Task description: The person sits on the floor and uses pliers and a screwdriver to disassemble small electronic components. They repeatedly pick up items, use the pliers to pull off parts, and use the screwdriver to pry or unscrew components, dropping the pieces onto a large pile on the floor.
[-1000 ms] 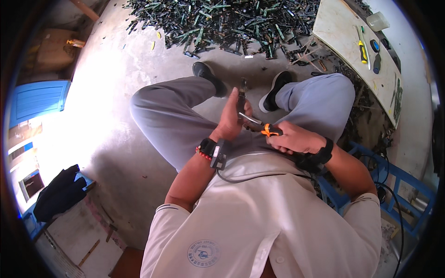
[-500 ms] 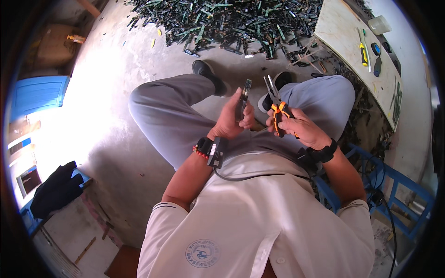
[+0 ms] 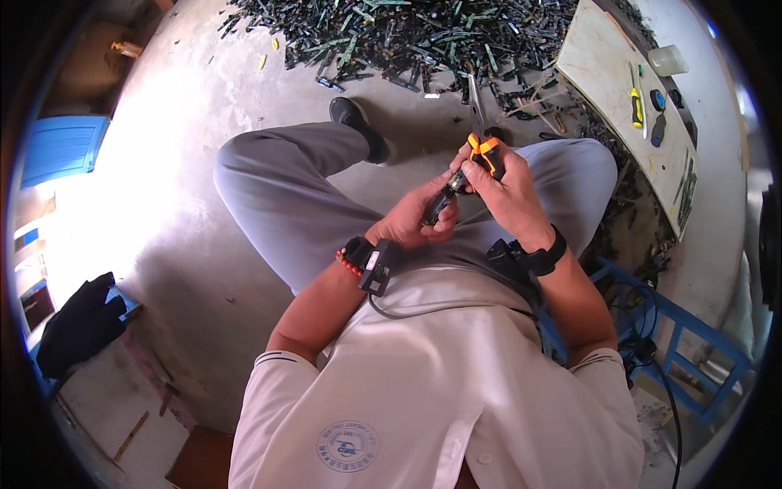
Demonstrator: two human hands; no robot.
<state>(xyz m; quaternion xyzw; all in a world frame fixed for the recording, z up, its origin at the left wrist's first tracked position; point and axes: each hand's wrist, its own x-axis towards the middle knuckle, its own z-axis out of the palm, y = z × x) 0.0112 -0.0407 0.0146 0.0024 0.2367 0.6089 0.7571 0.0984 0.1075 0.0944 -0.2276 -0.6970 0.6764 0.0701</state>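
Observation:
I sit with my knees bent over a concrete floor. My right hand (image 3: pixel 507 191) grips orange-and-black pliers (image 3: pixel 482 147) whose metal jaws point up and away from me. My left hand (image 3: pixel 417 220) holds a small dark part (image 3: pixel 440 204) just below the pliers' handles, and the two hands touch. Both wrists carry black straps with small devices. What exactly the dark part is cannot be made out.
A large heap of dark scrap pieces (image 3: pixel 407 37) covers the floor beyond my shoes. A pale board (image 3: pixel 607 73) at the right carries a yellow-handled tool (image 3: pixel 637 106) and small dark items. A blue frame (image 3: pixel 684 326) stands at my right, a black bag (image 3: pixel 81 322) lies at the left.
My right hand has lifted the pliers from lying across my lap to upright, jaws pointing away. My left hand has drawn back toward me with the dark part.

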